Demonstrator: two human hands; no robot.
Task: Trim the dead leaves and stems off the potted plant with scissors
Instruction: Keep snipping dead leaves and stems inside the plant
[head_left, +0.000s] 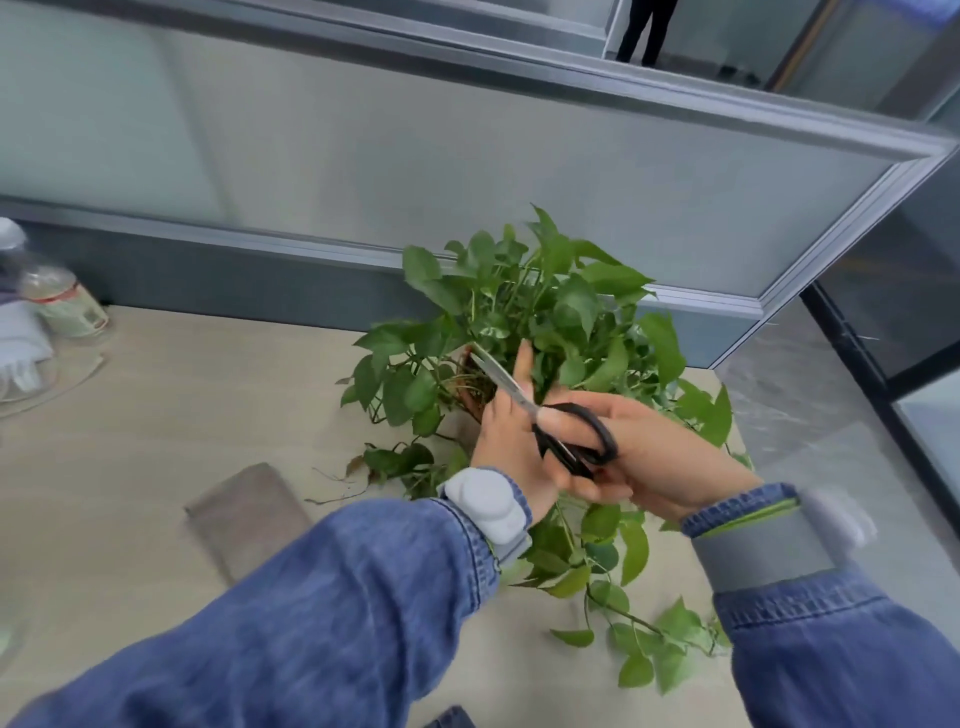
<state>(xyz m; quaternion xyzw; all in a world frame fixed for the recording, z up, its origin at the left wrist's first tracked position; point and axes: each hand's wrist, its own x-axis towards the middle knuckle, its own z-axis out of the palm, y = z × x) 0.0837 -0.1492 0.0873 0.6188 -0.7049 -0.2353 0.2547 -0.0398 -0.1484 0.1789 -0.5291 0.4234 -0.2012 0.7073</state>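
Gripping the black handles of the scissors (545, 415), the right hand (644, 457) has its fingers curled through and round the loops, thumb laid along the top, and points the silver blades up and to the left into the potted plant (540, 322). Whether the blades are parted or closed cannot be told; their tips lie among the stems near the brownish soil at the plant's base. The left hand (511, 436) reaches in just beside the blades with its fingers straight, the fingertips pushed in among the leaves, its back partly covered by the scissors; it holds nothing that can be seen. Both arms wear blue denim sleeves, and each wrist carries a grey band with a pale device on it. The plant stands toward the far right of the pale wood-grain table (156, 467), close to the frosted grey partition (467, 171), with long green vines trailing over the near right part of the tabletop. A few cut stems and browned leaves (363, 467) lie on the table left of the left wrist, next to a folded brown-grey cloth (244, 514). At the far left stands a clear plastic bottle (62, 301) with a red-and-white label, its print too blurred to read.
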